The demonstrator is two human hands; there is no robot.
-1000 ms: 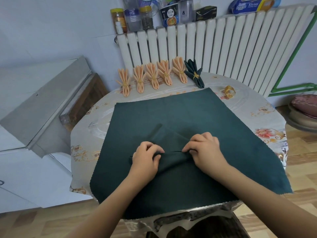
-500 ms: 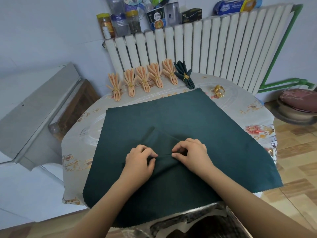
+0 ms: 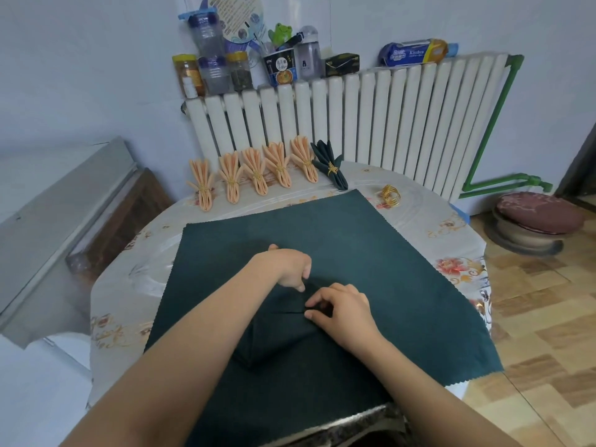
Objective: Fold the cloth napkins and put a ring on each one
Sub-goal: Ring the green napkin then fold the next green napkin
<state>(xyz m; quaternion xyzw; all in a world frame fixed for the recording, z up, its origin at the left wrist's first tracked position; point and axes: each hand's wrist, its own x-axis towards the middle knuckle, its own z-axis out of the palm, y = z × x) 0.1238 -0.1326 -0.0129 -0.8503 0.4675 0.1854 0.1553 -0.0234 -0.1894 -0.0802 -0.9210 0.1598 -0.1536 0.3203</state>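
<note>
I'm mid-fold: both hands pinch pleats in the green napkin (image 3: 371,253) spread on the counter (image 3: 129,285), left hand (image 3: 287,269), right hand (image 3: 342,309). Next I judge: gather more pleats, then fetch the gold ring (image 3: 391,195).

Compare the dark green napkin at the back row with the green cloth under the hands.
The back napkin is folded into a fan and cinched by a gold ring; the cloth lies mostly spread flat, ringless, only its middle pleated. Nothing touches the napkin; the left hand and right hand pinch the cloth. Both are dark green.
</note>
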